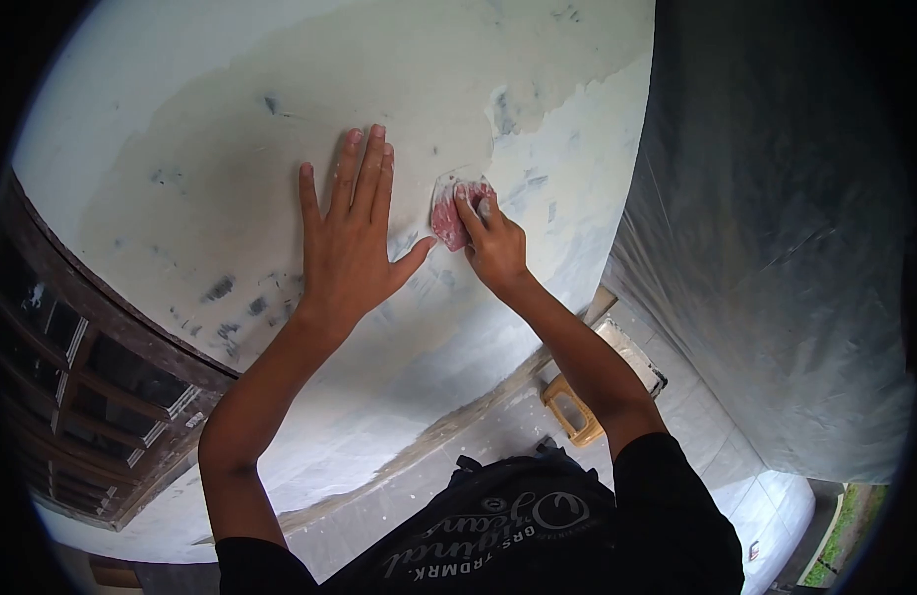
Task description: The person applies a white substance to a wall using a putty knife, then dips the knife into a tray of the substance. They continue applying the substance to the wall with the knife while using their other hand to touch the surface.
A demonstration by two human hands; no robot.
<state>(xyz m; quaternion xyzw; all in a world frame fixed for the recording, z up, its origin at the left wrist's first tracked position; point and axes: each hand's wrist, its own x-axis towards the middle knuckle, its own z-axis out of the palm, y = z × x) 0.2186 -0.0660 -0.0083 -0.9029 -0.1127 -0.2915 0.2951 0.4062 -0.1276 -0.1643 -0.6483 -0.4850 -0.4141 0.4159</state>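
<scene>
My left hand (349, 233) lies flat on a pale wall (230, 129), fingers stretched upward and thumb out to the right. Just right of that thumb, my right hand (493, 243) grips a red pad (448, 220) smeared with white and presses it to the wall. A clear sheet-like edge shows around the top of the pad. The wall surface carries damp-looking darker areas and scattered grey-blue patches, several of them below and left of my left hand.
A dark-framed window (101, 397) is at the lower left. Grey plastic sheeting (776, 238) hangs along the right. On the tiled floor (676, 387) below stand a yellow stool (574, 412) and a white-smeared tray (632, 355).
</scene>
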